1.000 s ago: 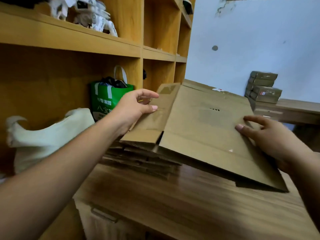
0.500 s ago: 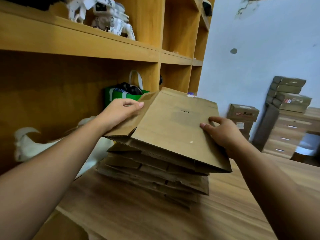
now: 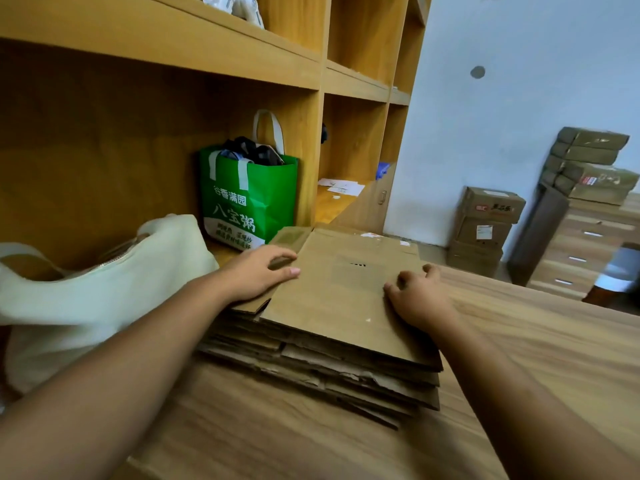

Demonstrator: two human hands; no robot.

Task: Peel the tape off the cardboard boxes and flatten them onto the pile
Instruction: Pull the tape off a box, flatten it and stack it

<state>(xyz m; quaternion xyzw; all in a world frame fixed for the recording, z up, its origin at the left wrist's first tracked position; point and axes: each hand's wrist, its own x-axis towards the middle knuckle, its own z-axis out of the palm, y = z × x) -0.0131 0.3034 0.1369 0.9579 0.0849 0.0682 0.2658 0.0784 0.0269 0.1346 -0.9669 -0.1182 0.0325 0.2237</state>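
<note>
Pressing the flat box [image 3: 339, 299] onto the pile [image 3: 329, 379], lengthwise near to far, squarely between: flat-palmed with left hand [image 3: 258, 273], gripping right edge with curled right hand [image 3: 420, 301].

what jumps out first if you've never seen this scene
Two bare arms reach to a flattened cardboard box lying on top of a pile of flattened cardboard on the wooden table. The left hand presses its left side, and the right hand sits at its right edge with curled fingers. Behind, a bright green bag stands in the shelf's lower compartment.
</note>
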